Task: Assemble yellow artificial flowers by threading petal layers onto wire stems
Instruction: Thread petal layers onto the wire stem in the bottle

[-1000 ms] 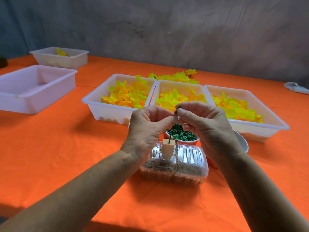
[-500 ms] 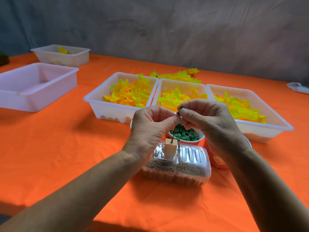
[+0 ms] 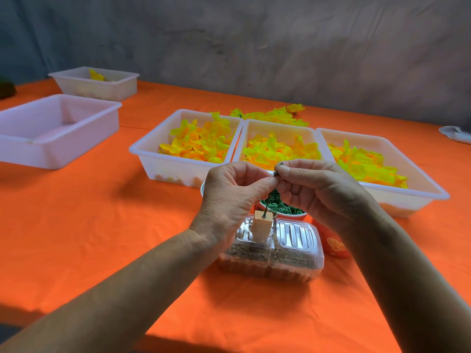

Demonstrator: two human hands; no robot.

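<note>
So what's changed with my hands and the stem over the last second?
Very little. Both hands have stayed raised above the clear container: the left hand and right hand still pinch the top of the thin green wire stem, whose lower end stays in the wooden block. The petal trays and the cup of green rings have not moved.

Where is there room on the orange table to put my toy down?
Bare orange cloth lies left of the hands, between the empty tub and the near edge. It's crowded ahead, around the three petal tubs, the cup of green rings and the clear box.
</note>
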